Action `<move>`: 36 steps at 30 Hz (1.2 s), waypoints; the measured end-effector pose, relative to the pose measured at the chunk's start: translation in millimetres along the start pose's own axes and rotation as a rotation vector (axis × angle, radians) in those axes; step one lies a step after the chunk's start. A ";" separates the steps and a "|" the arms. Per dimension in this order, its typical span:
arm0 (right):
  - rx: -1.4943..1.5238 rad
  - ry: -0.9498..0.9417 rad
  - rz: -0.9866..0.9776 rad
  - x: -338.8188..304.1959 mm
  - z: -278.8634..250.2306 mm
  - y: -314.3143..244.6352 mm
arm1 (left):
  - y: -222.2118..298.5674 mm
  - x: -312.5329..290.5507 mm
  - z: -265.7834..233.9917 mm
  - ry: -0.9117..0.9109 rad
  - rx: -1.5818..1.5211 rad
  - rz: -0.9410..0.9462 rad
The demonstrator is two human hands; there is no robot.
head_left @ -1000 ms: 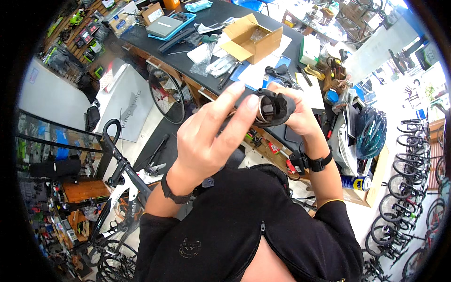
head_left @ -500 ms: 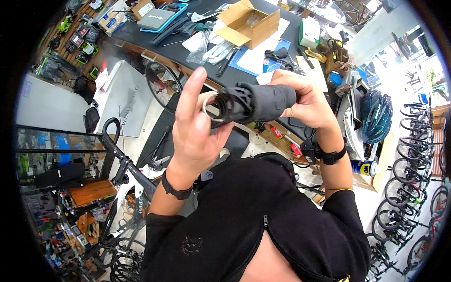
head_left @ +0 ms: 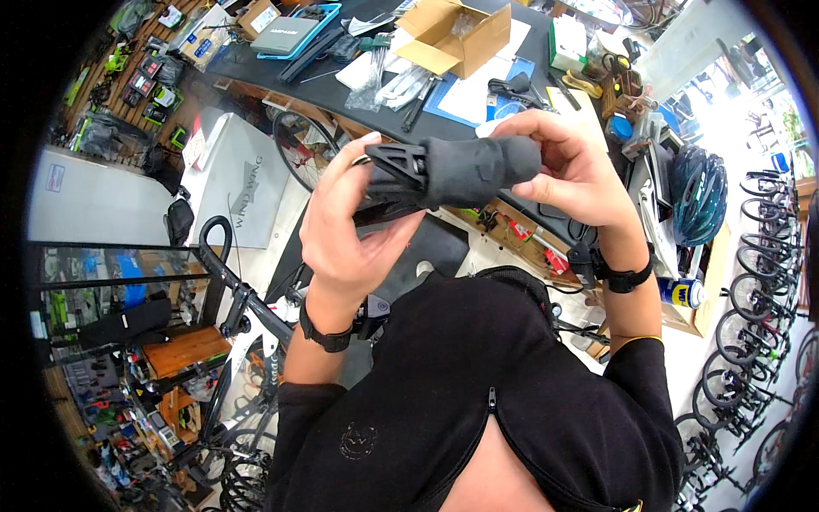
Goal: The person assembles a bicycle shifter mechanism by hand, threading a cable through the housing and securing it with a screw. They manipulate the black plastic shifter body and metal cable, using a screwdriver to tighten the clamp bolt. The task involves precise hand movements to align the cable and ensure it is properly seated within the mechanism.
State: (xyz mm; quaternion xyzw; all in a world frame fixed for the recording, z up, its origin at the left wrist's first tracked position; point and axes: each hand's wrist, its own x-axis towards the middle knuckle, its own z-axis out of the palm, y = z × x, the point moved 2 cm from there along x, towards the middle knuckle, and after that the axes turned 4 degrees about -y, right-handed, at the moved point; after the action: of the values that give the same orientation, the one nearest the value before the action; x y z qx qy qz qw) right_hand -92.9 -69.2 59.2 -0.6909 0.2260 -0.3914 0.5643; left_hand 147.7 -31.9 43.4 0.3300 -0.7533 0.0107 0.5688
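Note:
Level across my two hands is a black road-bike brake and shift lever (head_left: 465, 173) with a rubber hood. My left hand (head_left: 335, 222) is closed round its ribbed, open-framed end. A bit of a metal ring shows between those fingers. At the other end, the fingers and thumb of my right hand (head_left: 576, 166) grip the rounded knob of the hood. The lever blade is mostly hidden under the body and my left palm. The part is in the air, between my chest and a dark workbench (head_left: 333, 96).
An open cardboard box (head_left: 461, 55), papers and plastic-wrapped parts lie on the bench. A white-and-black bike (head_left: 247, 333) stands at left, beside a large grey box (head_left: 247, 183). At right are a teal helmet (head_left: 698, 196), a spray can (head_left: 681, 293) and a row of bikes (head_left: 738, 333).
The lever has turned, so its open end with the ring faces me less and its framed side shows. My left index finger has come down from pointing up onto the part.

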 end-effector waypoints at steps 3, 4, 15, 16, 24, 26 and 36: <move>-0.028 -0.032 0.082 -1.0 -4.5 -12.6 | -2.7 -4.6 0.9 -0.040 -0.022 -0.209; -0.048 -0.059 0.118 -1.1 -5.5 -16.2 | -4.7 -8.0 0.6 -0.043 -0.027 -0.280; -0.786 0.075 -0.065 25.0 18.5 -62.6 | -47.6 -16.0 13.3 -0.029 -0.794 -0.625; -0.784 0.068 -0.075 26.6 22.2 -64.8 | -52.3 -19.6 15.0 -0.009 -0.852 -0.633; -0.473 -0.073 0.104 29.4 37.8 -83.9 | -56.1 -20.2 14.6 0.063 -1.063 -0.755; -0.330 -0.065 0.177 24.5 34.9 -84.5 | -52.1 -13.4 13.2 0.084 -1.107 -0.696; -0.115 0.005 0.036 26.7 40.9 -72.3 | -54.6 -5.2 3.0 0.055 -1.094 -0.564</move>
State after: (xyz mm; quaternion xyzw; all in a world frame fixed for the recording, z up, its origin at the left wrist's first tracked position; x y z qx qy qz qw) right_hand -53.9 -45.7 133.7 -0.7172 0.2618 -0.3692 0.5299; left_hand 173.6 -73.3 18.2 0.1765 -0.5185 -0.5195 0.6558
